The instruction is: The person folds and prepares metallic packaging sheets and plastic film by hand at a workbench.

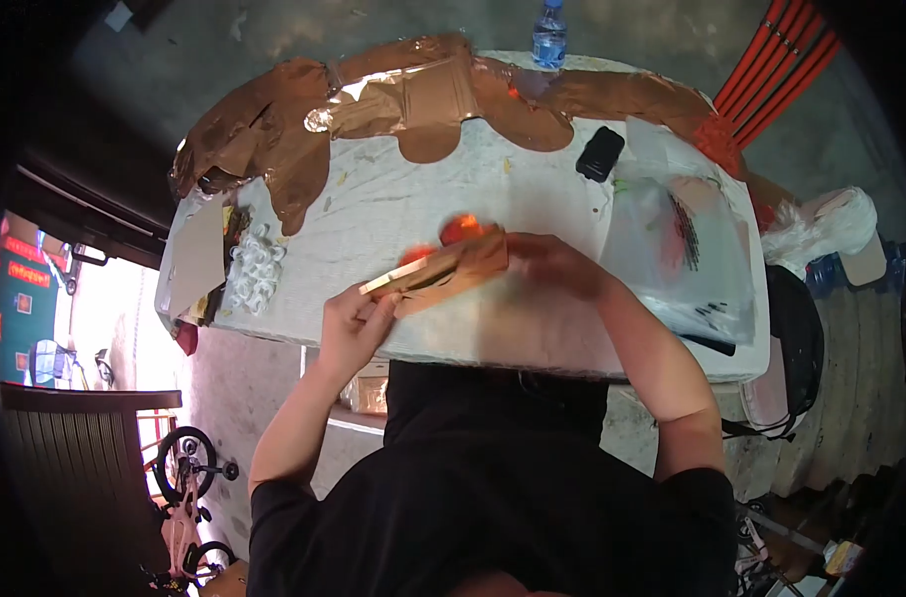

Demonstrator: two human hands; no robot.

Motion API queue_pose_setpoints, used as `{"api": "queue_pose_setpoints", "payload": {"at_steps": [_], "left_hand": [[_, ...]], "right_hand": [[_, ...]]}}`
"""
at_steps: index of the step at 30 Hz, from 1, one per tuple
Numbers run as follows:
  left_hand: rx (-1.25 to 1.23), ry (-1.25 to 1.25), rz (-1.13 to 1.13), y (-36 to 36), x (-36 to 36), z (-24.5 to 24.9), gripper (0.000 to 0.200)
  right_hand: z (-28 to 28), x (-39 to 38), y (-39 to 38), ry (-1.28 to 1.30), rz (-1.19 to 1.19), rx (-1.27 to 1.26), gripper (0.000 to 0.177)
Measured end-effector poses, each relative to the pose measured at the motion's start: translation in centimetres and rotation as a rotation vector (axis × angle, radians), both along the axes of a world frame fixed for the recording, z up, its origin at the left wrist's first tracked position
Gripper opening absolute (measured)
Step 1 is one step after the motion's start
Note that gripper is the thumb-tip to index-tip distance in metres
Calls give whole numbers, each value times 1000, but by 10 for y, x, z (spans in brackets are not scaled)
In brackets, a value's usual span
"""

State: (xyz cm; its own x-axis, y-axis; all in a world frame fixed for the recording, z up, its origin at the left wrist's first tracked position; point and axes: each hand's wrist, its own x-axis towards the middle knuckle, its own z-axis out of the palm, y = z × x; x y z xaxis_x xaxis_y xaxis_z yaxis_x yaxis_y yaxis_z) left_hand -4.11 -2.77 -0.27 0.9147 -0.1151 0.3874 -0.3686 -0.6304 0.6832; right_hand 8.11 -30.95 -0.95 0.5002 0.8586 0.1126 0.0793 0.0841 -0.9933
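Note:
Over the near middle of the table, a flat gold-and-orange folded card piece (441, 276) is tilted, its right end higher in the view. My left hand (357, 326) is closed on its left end, thumb on the near side and fingers behind. At the right end is my right hand (550, 265), smeared by motion, with its fingers overlapping the card's edge. Bright red shapes (463, 229) show just beyond the card's far edge, also blurred.
Brown shiny sheets (438, 141) line the table's far rim. White curled pieces (258, 269) lie left, beside a pale board (196, 259). To the right are a black case (600, 154) and a clear plastic bag (662, 259). A water bottle (549, 38) stands at the far edge.

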Motion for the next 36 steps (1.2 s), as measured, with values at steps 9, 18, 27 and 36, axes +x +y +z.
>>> {"api": "queue_pose_setpoints", "payload": {"at_steps": [9,18,27,36], "left_hand": [[-784,582,15,1,24,-25,20],[-591,483,29,-17,25,-3,15],[-785,343,87,-37,28,-11,22],[-864,535,50,-29,37,10,16]], "right_hand": [[-6,-2,8,373,-382,-123,14],[-9,3,7,158,-409,-41,15],[0,-4,10,579,-482,132,18],[-3,2,5,483,-545,22,13]]}}
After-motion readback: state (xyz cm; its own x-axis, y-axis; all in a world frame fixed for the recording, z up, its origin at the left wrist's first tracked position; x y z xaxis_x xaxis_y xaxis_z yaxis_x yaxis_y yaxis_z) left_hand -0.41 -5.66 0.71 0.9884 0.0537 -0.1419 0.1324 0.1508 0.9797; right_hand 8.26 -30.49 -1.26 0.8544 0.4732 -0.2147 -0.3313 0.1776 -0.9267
